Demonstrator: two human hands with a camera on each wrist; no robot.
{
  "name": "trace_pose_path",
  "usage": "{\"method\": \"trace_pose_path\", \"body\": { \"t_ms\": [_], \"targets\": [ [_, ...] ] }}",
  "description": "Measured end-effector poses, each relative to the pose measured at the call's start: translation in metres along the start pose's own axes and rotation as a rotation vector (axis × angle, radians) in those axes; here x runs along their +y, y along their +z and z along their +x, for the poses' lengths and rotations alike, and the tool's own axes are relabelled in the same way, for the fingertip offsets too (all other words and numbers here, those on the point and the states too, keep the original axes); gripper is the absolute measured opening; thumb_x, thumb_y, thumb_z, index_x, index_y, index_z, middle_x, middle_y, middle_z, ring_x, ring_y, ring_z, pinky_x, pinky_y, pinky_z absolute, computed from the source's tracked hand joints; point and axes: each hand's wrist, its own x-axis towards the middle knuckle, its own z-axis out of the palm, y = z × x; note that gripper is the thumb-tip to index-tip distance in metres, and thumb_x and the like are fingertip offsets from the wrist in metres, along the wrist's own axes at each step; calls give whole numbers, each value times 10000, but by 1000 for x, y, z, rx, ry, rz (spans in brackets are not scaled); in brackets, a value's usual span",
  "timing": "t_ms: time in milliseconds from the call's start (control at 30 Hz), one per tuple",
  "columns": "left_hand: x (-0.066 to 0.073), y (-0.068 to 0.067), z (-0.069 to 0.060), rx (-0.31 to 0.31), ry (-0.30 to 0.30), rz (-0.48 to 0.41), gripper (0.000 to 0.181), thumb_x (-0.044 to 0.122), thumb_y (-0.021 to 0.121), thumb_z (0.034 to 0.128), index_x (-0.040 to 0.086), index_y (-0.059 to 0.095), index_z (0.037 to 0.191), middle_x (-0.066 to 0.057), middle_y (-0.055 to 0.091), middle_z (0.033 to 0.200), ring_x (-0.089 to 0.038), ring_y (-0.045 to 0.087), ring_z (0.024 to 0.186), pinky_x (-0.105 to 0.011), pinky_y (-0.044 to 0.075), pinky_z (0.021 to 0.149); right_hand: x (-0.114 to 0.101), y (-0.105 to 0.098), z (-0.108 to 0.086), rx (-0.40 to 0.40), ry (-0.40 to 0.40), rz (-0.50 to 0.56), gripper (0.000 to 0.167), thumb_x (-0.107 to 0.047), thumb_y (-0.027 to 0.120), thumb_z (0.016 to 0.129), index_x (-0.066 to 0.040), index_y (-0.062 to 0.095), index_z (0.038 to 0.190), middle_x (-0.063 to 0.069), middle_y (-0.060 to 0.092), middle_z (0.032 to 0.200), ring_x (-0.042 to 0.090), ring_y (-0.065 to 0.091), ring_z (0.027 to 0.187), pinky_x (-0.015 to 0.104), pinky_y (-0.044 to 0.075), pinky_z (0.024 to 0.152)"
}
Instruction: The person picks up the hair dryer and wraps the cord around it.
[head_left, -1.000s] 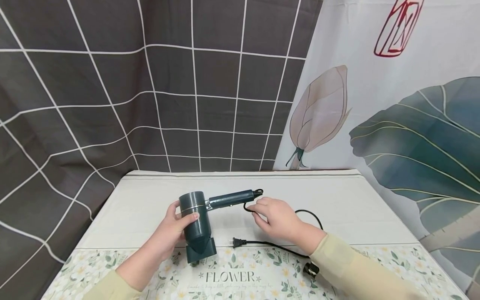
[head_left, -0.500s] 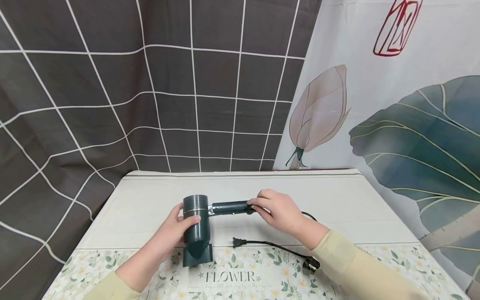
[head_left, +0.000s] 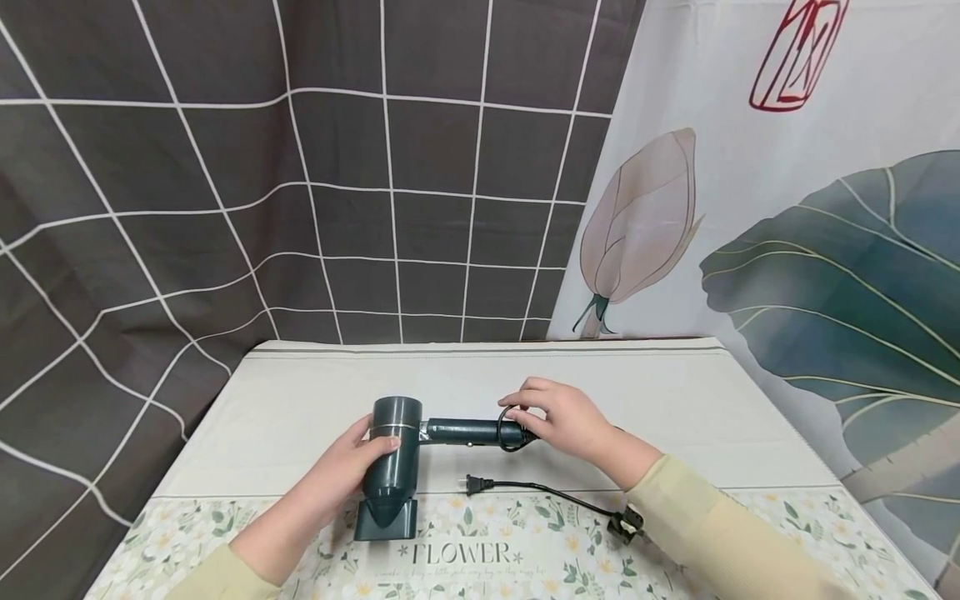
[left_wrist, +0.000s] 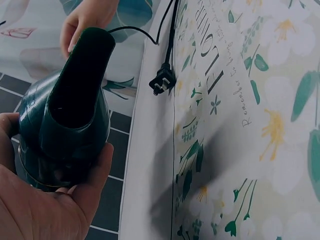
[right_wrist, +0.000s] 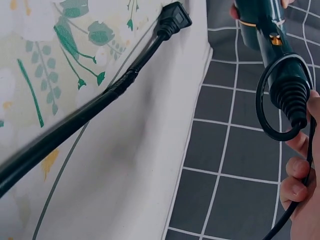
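Observation:
A dark green hair dryer (head_left: pixel 393 467) is gripped round its barrel by my left hand (head_left: pixel 348 458), thumb across the front, nozzle toward me. Its handle (head_left: pixel 465 431) points right. At the handle's end my right hand (head_left: pixel 566 421) pinches the black cord, which loops round the handle end. In the right wrist view the cord loop (right_wrist: pixel 261 107) circles beside the ribbed cord sleeve (right_wrist: pixel 290 97), and the cord runs down along the fingers of my right hand (right_wrist: pixel 305 185). The left wrist view shows the nozzle (left_wrist: pixel 80 80) above the palm of my left hand (left_wrist: pixel 55 205).
The two-pin plug (head_left: pixel 477 484) lies on the table cloth (head_left: pixel 300 392), its cord running right to a black bundled piece (head_left: pixel 625 523) near my right sleeve. A dark grid curtain (head_left: pixel 435 225) hangs behind the table, with a floral cloth (head_left: pixel 727 167) at the right.
The dryer's handle has swung down to about level and the nozzle has tilted left. My right hand has moved slightly right, bringing a cord loop round the handle end.

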Motion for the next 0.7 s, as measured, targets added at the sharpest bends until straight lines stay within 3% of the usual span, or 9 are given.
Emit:
{"method": "trace_pose_path", "body": {
  "t_ms": [200, 467, 600, 700],
  "targets": [
    [0, 1, 0, -6, -6, -13, 783, 429, 625, 934, 76, 294, 1549, -214, 600, 1299, -332, 634, 1112, -587, 460, 972, 6, 0, -1, -44, 69, 91, 211, -285, 627, 990, -237, 736, 1164, -166, 636, 925, 3, 492, 701, 255, 458, 652],
    [-2, 0, -1, -32, -20, -36, 789, 465, 625, 927, 76, 317, 1540, -192, 610, 1289, -315, 639, 1097, -578, 482, 943, 21, -1, 0, -181, 254, 411, 248, -285, 590, 1011, -144, 735, 1155, -22, 710, 945, 91, 589, 755, 282, 503, 674],
    [-2, 0, -2, -52, -9, -62, 787, 464, 623, 927, 69, 320, 1537, -194, 597, 1303, -334, 623, 1125, -599, 475, 943, 22, 1, 0, -186, 296, 409, 265, -314, 584, 1011, -143, 740, 1140, -26, 684, 854, 96, 568, 708, 289, 493, 658],
    [-3, 0, -3, -75, 5, -89, 776, 450, 616, 933, 62, 317, 1536, -184, 599, 1299, -350, 610, 1153, -622, 442, 975, 20, 3, 1, -169, 305, 385, 267, -337, 584, 1007, -161, 748, 1121, -8, 708, 906, 87, 561, 727, 295, 490, 690]
  ]
}}
